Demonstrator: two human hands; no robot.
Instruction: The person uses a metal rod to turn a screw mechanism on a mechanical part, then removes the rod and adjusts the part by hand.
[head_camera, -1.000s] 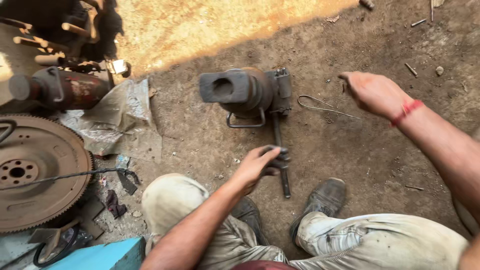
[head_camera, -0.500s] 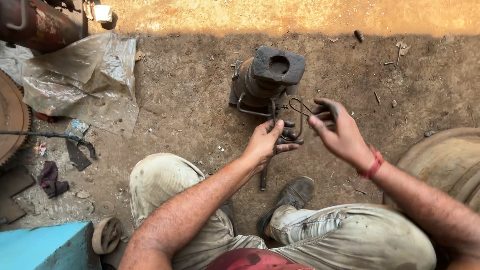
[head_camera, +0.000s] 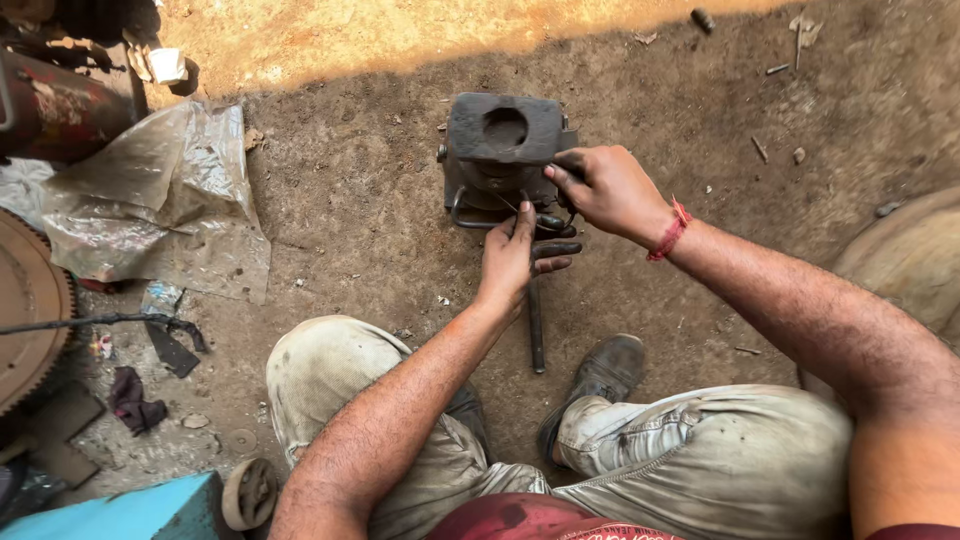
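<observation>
Dirt floor: both hands now meet at the jack (head_camera: 503, 140); left hand (head_camera: 512, 255) grips the rod (head_camera: 536, 320), right hand (head_camera: 610, 190), arrived with wire, pinches there.

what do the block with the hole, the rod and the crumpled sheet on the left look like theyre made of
Block: probably cast iron or steel, dark and matte, with a grimy, rough face. Rod: likely steel, thin, straight, blackened with dirt or grease. Sheet: apparently thin plastic film, translucent, wrinkled, dusty, with a slight sheen.
</observation>
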